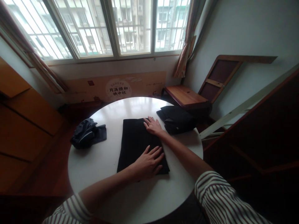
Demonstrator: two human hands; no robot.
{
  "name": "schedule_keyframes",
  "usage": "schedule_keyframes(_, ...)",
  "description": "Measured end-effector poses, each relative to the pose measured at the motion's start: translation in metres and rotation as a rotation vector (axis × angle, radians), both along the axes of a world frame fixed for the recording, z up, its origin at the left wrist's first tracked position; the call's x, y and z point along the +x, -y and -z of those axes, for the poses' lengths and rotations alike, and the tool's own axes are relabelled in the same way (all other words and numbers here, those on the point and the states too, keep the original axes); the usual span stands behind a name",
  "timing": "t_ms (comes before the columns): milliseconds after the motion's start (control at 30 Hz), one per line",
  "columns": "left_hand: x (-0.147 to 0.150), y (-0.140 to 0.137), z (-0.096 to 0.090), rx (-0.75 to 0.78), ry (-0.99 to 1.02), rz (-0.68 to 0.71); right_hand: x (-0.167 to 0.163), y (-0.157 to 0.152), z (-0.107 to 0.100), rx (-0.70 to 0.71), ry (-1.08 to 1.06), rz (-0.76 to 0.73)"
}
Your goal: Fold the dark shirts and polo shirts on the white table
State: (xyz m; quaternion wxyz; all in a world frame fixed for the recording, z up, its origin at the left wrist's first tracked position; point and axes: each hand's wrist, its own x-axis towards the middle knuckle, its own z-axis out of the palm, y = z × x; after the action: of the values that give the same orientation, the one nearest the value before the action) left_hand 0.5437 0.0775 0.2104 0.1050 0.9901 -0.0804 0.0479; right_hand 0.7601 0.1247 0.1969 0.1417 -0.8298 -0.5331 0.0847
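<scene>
A black folded garment (132, 144) lies flat on the round white table (102, 174), its exact kind not clear. My left hand (149, 162) rests palm down on its near right part, fingers spread. Farther up, my right hand (153, 125) lies flat on the garment's far right corner, fingers stretched out. Neither hand grips the cloth. Just right of my right hand sits another black folded cloth bundle (178, 119). Over on the left edge of the table is a crumpled dark blue-grey cloth item (86, 133) with a light piping line.
Beyond the table stand a low wooden bench (185, 95) and a leaning wooden frame (221, 76). A printed cardboard panel (93, 85) is under the barred window (130, 28). Wooden cabinets (23, 124) are at left; a dark slanted piece with a pale leg (224, 121) is at right.
</scene>
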Motion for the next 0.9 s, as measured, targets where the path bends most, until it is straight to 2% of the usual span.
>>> schedule_keyframes(133, -0.001, 0.002, -0.009, -0.101, 0.000, 0.013, 0.012, -0.019, -0.009, -0.029, -0.069, 0.017)
schedule_keyframes(233, 0.002, -0.026, -0.022, -0.346, 0.094, -0.086, 0.027, -0.023, -0.024, -0.034, -0.132, 0.032)
schedule_keyframes(300, 0.006, -0.064, -0.032, -0.493, 0.195, -0.318, 0.039, -0.024, -0.035, -0.051, -0.189, 0.072)
schedule_keyframes(400, 0.016, -0.137, -0.041, -0.591, 0.249, -0.897, 0.052, -0.027, -0.049, -0.120, -0.323, 0.147)
schedule_keyframes(467, 0.023, -0.179, -0.041, -0.630, 0.219, -1.087, 0.055, -0.031, -0.056, -0.167, -0.420, 0.193)
schedule_keyframes(500, 0.027, -0.195, -0.039, -0.660, 0.194, -1.131, 0.055, -0.033, -0.059, -0.185, -0.464, 0.211)
schedule_keyframes(567, 0.033, -0.216, -0.034, -0.746, 0.131, -1.142, 0.055, -0.035, -0.063, -0.212, -0.549, 0.227)
schedule_keyframes(633, 0.038, -0.224, -0.028, -0.860, 0.074, -1.111, 0.055, -0.035, -0.066, -0.232, -0.639, 0.220)
schedule_keyframes(767, 0.040, -0.226, -0.025, -1.097, 0.037, -0.972, 0.060, -0.028, -0.071, -0.269, -0.813, 0.179)
schedule_keyframes(900, 0.035, -0.227, -0.030, -1.255, 0.067, -0.875, 0.064, -0.018, -0.077, -0.242, -0.967, 0.128)
